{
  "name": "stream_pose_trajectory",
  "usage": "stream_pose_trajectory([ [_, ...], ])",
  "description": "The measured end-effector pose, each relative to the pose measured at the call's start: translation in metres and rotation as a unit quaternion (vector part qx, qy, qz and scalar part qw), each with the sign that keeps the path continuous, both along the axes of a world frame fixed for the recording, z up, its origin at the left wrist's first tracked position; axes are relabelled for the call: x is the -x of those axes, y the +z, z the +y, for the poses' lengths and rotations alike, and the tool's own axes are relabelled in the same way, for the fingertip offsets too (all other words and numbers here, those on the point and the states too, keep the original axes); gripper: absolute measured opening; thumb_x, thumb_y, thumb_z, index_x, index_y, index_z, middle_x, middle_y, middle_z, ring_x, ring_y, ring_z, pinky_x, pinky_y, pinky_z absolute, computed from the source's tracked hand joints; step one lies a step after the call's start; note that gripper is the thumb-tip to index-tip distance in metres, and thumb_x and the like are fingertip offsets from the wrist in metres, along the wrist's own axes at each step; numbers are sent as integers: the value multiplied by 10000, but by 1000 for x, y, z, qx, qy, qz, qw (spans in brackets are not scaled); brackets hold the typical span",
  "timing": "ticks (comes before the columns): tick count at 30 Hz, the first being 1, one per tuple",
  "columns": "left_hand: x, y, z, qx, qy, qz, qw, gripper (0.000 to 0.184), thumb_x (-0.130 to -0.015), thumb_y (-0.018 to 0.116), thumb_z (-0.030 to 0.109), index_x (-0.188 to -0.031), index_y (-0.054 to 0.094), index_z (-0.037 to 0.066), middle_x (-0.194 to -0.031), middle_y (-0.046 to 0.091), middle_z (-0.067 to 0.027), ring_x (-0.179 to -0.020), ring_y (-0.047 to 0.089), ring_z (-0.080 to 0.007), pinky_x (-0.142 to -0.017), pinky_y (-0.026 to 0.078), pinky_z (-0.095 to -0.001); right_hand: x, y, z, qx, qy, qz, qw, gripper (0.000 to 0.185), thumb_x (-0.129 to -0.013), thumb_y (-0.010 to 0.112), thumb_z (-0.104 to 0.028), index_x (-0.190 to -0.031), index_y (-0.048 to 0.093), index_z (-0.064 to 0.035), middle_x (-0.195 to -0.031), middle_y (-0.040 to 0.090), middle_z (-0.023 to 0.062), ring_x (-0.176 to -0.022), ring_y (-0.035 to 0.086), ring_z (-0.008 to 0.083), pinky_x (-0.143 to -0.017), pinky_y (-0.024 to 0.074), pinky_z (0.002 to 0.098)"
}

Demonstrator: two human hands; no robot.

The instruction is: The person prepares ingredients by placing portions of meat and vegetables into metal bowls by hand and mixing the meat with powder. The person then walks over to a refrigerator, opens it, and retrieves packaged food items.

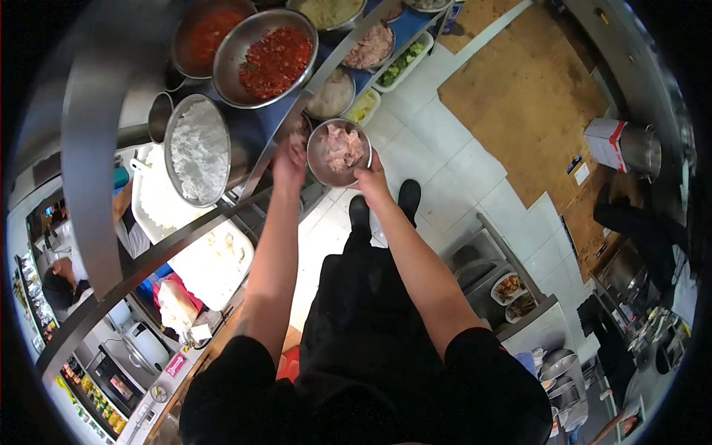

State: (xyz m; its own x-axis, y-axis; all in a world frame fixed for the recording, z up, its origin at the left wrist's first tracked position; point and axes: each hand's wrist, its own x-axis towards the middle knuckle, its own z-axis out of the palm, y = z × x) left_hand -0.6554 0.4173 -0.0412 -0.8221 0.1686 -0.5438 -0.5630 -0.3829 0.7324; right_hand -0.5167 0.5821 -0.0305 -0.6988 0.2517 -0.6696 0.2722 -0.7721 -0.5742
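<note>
A steel bowl (316, 170) with pieces of raw pale pink meat (343, 147) is held out in front of me. My right hand (373, 180) grips its lower right rim, thumb over the edge. At the shelf edge, just left of this bowl, my left hand (289, 159) reaches in beside another container of meat; its fingers are partly hidden, and what they hold is unclear. A bowl of pale food (331, 96) sits right above, next to a tray of yellow pieces (363, 107).
Left on the shelf stand a bowl of white shreds (199, 152) and a bowl of chopped red chili (276, 63). A metal rail (297, 111) crosses the shelf front. Cardboard (526, 96) covers the floor at right. Other people are at both sides.
</note>
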Motion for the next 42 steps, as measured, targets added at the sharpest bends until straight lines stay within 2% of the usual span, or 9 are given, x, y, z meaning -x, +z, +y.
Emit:
stream_pose_trajectory([
  [4, -77, 139, 50, 209, -184, 132, 951, 270, -1019, 527, 223, -1167, 659, 40, -967, 683, -39, -795, 639, -142, -681, 483, -243, -12, 85, 37, -335, 134, -6, 933, 506, -897, 519, -132, -1396, 457, -75, -1022, 679, 258, -903, 695, 342, -700, 558, 412],
  [6, -83, 227, 55, 331, -347, 459, 748, 235, -953, 575, 127, -1126, 688, 17, -1204, 667, -181, -1165, 618, -326, -993, 468, -396, -18, 158, 60, -456, 231, 40, 859, 485, -889, 518, -178, -1359, 490, -59, -943, 671, 296, -866, 659, 447, -746, 529, 500],
  [10, -101, 376, 30, 253, -282, 502, 778, 187, -900, 623, 51, -1068, 701, 25, -1224, 667, -166, -1180, 613, -292, -988, 468, -377, -10, 333, 90, -585, 337, 89, 732, 424, -879, 519, -203, -1262, 559, -25, -962, 664, 296, -888, 620, 486, -826, 467, 554],
  [12, -108, 430, 7, 293, -117, 595, 739, 68, -916, 617, 67, -939, 650, 13, -929, 617, -117, -758, 585, -181, -681, 483, -289, -3, 404, 95, -608, 384, 111, 686, 382, -871, 537, -188, -1204, 592, -9, -1011, 660, 286, -970, 610, 472, -857, 479, 508],
  [14, -133, 467, -16, 120, 13, 528, 841, 95, -968, 565, 103, -941, 586, 15, -833, 526, -74, -606, 447, -99, -513, 363, -224, 15, 441, 100, -591, 322, 262, 692, 361, -865, 559, -172, -1173, 602, 11, -1020, 681, 247, -993, 652, 402, -874, 491, 439],
  [21, -179, 466, -70, 0, 65, 329, 942, 171, -1013, 543, 185, -953, 587, 31, -703, 493, 31, -531, 307, -6, -464, 228, -177, 78, 613, 62, -529, 361, 324, 696, 383, -871, 515, -134, -1228, 556, -2, -862, 658, 34, -712, 610, 98, -580, 501, 272],
  [30, -202, 428, -62, -35, -13, 290, 956, 473, -944, 585, 89, -1386, 421, 50, -1319, 542, -127, -1091, 579, -184, -865, 521, -299, -16, 471, 73, -487, 131, 370, 780, 428, -848, 529, -29, -1271, 542, 36, -1166, 645, 87, -1065, 579, 138, -943, 455, 286],
  [38, -191, 423, -30, -121, -331, 342, 871, 499, -963, 589, 118, -1414, 408, 5, -1218, 601, -148, -783, 574, -108, -649, 465, -227, -176, 315, -25, -340, -174, 139, 914, 519, -879, 534, -37, -1363, 353, -89, -1080, 622, 112, -814, 675, 185, -449, 552, 297],
  [42, -156, 391, -39, -144, -486, 302, 808, 452, -932, 616, 96, -1355, 478, 20, -1243, 609, -111, -928, 588, -115, -725, 464, -237, -197, 286, -121, -287, -340, 75, 892, 528, -893, 540, -60, -1379, 339, -100, -1166, 592, 116, -850, 674, 209, -492, 566, 307],
])
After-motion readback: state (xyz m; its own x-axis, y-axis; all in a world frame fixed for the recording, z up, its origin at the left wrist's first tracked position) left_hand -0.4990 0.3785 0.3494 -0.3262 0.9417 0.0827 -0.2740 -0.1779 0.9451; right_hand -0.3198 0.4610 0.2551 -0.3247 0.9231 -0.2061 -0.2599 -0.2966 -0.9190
